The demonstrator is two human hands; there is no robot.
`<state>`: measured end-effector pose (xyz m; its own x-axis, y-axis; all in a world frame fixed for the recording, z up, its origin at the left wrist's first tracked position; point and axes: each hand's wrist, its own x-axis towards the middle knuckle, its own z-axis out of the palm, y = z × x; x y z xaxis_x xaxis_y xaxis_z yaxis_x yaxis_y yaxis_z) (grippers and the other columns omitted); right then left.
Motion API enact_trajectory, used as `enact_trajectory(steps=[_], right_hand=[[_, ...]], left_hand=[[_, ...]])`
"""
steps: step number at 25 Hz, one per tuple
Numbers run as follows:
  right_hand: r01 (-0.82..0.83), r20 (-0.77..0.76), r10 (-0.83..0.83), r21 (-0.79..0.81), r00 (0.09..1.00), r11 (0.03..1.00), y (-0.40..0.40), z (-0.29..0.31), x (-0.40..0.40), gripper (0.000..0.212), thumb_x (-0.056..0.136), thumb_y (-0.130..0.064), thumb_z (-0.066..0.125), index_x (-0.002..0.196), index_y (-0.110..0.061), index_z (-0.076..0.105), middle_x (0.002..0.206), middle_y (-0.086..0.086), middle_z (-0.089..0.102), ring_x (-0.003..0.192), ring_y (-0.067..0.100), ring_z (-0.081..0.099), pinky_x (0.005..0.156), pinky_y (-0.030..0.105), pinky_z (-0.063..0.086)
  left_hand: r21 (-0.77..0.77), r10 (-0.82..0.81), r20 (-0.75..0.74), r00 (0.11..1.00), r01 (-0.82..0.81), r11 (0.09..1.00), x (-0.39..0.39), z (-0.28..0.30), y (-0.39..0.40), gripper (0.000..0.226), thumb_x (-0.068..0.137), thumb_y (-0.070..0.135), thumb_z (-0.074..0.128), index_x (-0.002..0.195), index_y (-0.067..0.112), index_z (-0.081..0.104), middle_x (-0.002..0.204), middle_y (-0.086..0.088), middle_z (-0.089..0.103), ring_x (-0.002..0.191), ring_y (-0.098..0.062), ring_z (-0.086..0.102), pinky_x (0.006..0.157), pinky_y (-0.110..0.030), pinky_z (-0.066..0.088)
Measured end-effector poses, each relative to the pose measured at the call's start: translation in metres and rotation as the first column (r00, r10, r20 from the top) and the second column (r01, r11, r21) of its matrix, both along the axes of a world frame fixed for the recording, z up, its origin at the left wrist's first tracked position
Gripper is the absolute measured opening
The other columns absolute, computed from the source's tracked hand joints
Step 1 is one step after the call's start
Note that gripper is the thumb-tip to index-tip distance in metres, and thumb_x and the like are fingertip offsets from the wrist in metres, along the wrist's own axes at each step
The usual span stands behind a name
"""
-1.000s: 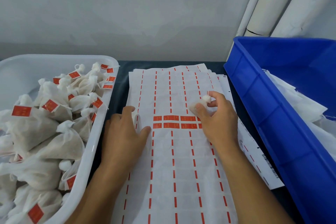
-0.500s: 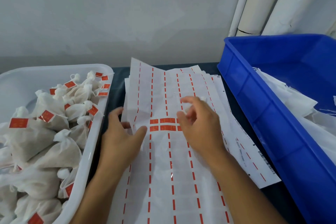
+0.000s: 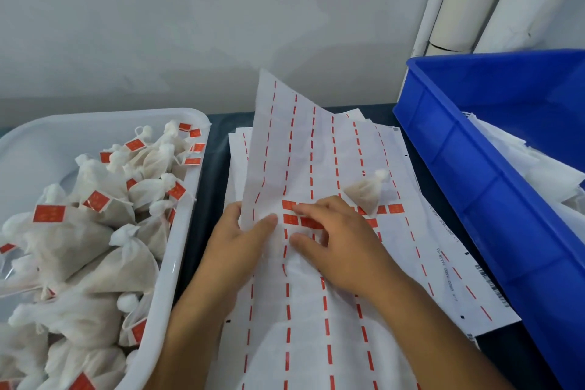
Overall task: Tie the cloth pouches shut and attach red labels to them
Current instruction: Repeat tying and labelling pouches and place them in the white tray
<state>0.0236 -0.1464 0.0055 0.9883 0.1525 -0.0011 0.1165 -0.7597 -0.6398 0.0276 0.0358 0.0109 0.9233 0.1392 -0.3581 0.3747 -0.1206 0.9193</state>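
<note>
The small tied cloth pouch (image 3: 368, 191) is out of the right hand now and lies by itself on the label sheet (image 3: 316, 294), just beyond the row of red labels (image 3: 292, 219), where a second ago it was pinched in those fingers. The right hand (image 3: 340, 244) has come across and down, fingers spread and loose on the sheet, index fingertip at the red labels, holding nothing. The left hand (image 3: 242, 239) pinches the sheet's left edge, thumb on top, and that far left corner has lifted well up off the stack, standing against the wall where earlier it lay flat. To the left, the white tub (image 3: 177, 263) is piled with finished pouches wearing red tags, unchanged. To the right, the blue crate (image 3: 459, 168) holds loose white cloth. The dark worktop (image 3: 218, 136) shows between tub and sheets.
</note>
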Motion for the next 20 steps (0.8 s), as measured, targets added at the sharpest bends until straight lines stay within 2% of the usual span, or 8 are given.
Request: enact_trajectory(steps=[2, 5, 11, 15, 17, 20], right_hand=[[-0.020, -0.013, 0.019, -0.011, 1.000, 1.000, -0.003, 0.004, 0.000, 0.056, 0.094, -0.065, 0.055, 0.146, -0.044, 0.050, 0.145, -0.021, 0.046, 0.130, 0.004, 0.047, 0.098, 0.018, 0.034], [-0.019, 0.017, 0.019, 0.004, 1.000, 1.000, -0.003, 0.009, -0.004, 0.054, 0.093, -0.065, 0.054, 0.142, -0.042, 0.056, 0.143, -0.021, 0.051, 0.127, 0.002, 0.049, 0.099, 0.015, 0.034], [0.053, 0.140, -0.068, 0.109, 0.988, 0.993, 0.006, 0.014, -0.010, 0.034, 0.094, -0.051, 0.065, 0.124, -0.036, 0.073, 0.124, -0.016, 0.069, 0.106, -0.001, 0.060, 0.088, 0.000, 0.038], [0.068, 0.141, -0.087, 0.131, 0.986, 0.989, 0.010, 0.015, -0.012, 0.034, 0.096, -0.046, 0.064, 0.126, -0.033, 0.073, 0.126, -0.013, 0.069, 0.111, 0.002, 0.062, 0.092, 0.001, 0.038], [0.069, 0.141, -0.087, 0.126, 0.986, 0.990, 0.010, 0.016, -0.013, 0.035, 0.095, -0.046, 0.065, 0.126, -0.033, 0.073, 0.126, -0.012, 0.070, 0.111, 0.003, 0.062, 0.092, 0.002, 0.038], [0.055, 0.130, -0.075, 0.148, 0.989, 0.987, 0.010, 0.019, -0.013, 0.032, 0.093, -0.044, 0.069, 0.122, -0.030, 0.076, 0.118, -0.010, 0.072, 0.103, 0.003, 0.064, 0.094, 0.011, 0.049]], left_hand=[[-0.023, -0.016, -0.037, 0.999, 0.015, 1.000, -0.001, 0.000, 0.000, 0.027, 0.085, 0.045, 0.079, 0.105, 0.046, 0.060, 0.085, 0.019, 0.075, 0.071, -0.011, 0.077, 0.046, -0.029, 0.058], [-0.063, -0.026, -0.040, 0.999, 0.024, 0.998, -0.005, -0.001, 0.000, 0.024, 0.085, 0.038, 0.080, 0.102, 0.040, 0.062, 0.078, 0.020, 0.075, 0.067, -0.010, 0.076, 0.043, -0.027, 0.056], [-0.111, -0.067, -0.017, 0.998, 0.065, 0.992, -0.011, 0.003, -0.004, 0.040, 0.077, 0.050, 0.080, 0.112, 0.043, 0.063, 0.087, 0.015, 0.077, 0.075, -0.016, 0.078, 0.054, -0.033, 0.061], [-0.132, -0.060, 0.038, 0.997, 0.064, 0.989, -0.014, 0.007, -0.004, 0.049, 0.065, 0.056, 0.075, 0.111, 0.048, 0.061, 0.090, 0.022, 0.075, 0.078, -0.007, 0.076, 0.049, -0.025, 0.058], [-0.149, -0.032, 0.043, 0.999, 0.038, 0.988, -0.015, 0.008, -0.006, 0.039, 0.073, 0.055, 0.075, 0.108, 0.049, 0.060, 0.087, 0.026, 0.074, 0.075, -0.001, 0.074, 0.044, -0.020, 0.054], [-0.119, -0.050, 0.112, 0.992, 0.064, 0.991, -0.015, 0.007, -0.007, 0.031, 0.082, 0.048, 0.077, 0.107, 0.051, 0.059, 0.091, 0.029, 0.072, 0.079, 0.003, 0.073, 0.047, -0.016, 0.053]])
